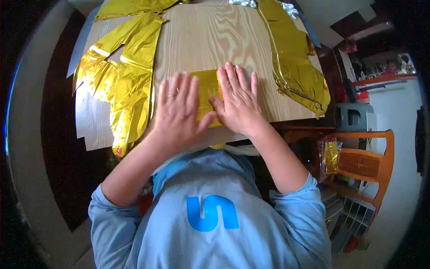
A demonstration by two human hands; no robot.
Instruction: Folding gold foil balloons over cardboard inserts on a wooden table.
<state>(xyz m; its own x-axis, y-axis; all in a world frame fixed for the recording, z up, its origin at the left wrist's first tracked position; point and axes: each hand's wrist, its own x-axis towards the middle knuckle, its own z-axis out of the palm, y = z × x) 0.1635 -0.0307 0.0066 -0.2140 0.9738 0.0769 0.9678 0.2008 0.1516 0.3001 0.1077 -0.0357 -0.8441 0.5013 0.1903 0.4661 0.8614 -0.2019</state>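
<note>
View from above of a light wooden desk [201, 36]. Both hands lie flat, palms down, on a small folded piece of gold foil [207, 92] at the near edge of the desk, in the middle of the view. The left hand [177, 114] covers the left part of the foil, fingers spread and pointing to the far side; a thin ring [171, 95] sits on one finger. The right hand [237, 101] covers the right part, its thumb angled toward the left hand and touching it. Neither hand closes a grip on anything: the fingers are stretched out and pressed on the foil, not curled around it. Only a strip of the foil shows between the two hands, with a little more below the right thumb.

To the left, a large flat gold foil balloon [121, 76] lies on the desk, its lower end hanging over the near edge. To the right, a second long gold foil balloon [293, 62] runs from the far edge to the right corner. A third gold piece [130, 6] lies at the far left edge.

The person wears a light blue long-sleeved shirt [215, 224]. On the right, beyond the desk, stands a wooden chair [367, 161] with a small clear bag of gold foil [330, 154] beside it.
</note>
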